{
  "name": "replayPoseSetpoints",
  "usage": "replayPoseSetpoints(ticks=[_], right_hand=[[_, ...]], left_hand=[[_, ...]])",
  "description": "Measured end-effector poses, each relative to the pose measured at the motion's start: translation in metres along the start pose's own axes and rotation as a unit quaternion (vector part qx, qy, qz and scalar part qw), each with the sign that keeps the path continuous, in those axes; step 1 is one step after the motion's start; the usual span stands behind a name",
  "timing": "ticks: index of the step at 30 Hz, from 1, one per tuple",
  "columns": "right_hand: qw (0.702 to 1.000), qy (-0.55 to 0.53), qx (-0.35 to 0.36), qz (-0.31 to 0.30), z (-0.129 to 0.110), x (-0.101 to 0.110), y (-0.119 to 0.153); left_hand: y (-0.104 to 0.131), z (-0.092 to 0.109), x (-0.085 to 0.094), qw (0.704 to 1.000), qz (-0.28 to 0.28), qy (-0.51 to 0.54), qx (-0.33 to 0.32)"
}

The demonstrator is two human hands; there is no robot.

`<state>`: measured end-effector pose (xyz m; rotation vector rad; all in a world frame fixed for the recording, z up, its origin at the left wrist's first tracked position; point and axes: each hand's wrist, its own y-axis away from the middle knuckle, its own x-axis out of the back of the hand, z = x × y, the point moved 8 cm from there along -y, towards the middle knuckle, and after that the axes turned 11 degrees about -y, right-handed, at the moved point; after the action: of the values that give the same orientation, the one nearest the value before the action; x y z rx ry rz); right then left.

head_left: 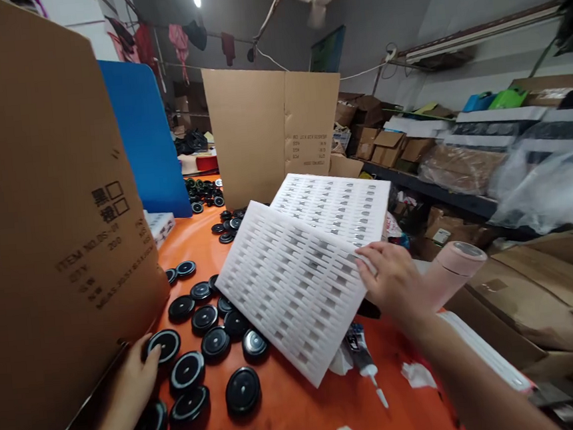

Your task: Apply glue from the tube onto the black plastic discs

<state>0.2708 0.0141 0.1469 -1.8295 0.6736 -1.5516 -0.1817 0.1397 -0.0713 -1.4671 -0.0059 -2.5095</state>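
At the lower left, my left hand (pixel 136 375) grips the near edge of a round black disc (pixel 164 347) with a pale ring, thumb on its face; part of the fingers is hidden. My right hand (pixel 395 279) pinches the right corner of a white slotted foam sheet (pixel 293 288), which is tilted up from the table. Behind it, a second white foam tray (pixel 336 204) has rows of slots with small shiny pieces in them. Several more black discs (pixel 243 391) lie between my left hand and the sheet.
A tall cardboard panel (pixel 51 162) stands at the left, a blue board (pixel 143 134) behind it. Another cardboard panel (pixel 254 131) stands at the back of the orange table (pixel 294 422). A glue tube (pixel 363 355), a pink flask (pixel 454 270) and crumpled tissue (pixel 418 375) are at the right.
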Motion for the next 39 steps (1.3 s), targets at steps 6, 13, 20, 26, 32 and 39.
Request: replayPoseSetpoints(ticks=[6,13,20,26,32,39], right_hand=[[0.978,0.129,0.096,-0.134,0.009,-0.031,-0.024],[0.957,0.183,0.165,-0.155,0.002,-0.033,-0.026],[0.969,0.104,0.22,-0.046,0.003,-0.011,-0.006],[0.971,-0.213,-0.017,0.108,-0.006,0.0,0.026],[0.808,-0.512,-0.271,-0.109,-0.105,-0.127,0.058],[0.808,-0.511,-0.245,-0.16,-0.152,-0.168,0.048]], left_hand=[[0.005,0.016,0.0,0.995,-0.019,-0.095,-0.016],[-0.029,0.059,-0.003,0.993,-0.034,-0.092,-0.073],[-0.078,0.05,-0.032,0.996,-0.073,-0.043,0.003],[-0.059,0.05,-0.018,0.994,-0.058,0.083,0.047],[0.02,0.096,-0.026,0.945,-0.152,0.285,0.058],[0.089,0.14,-0.025,0.846,-0.247,0.471,0.035]])
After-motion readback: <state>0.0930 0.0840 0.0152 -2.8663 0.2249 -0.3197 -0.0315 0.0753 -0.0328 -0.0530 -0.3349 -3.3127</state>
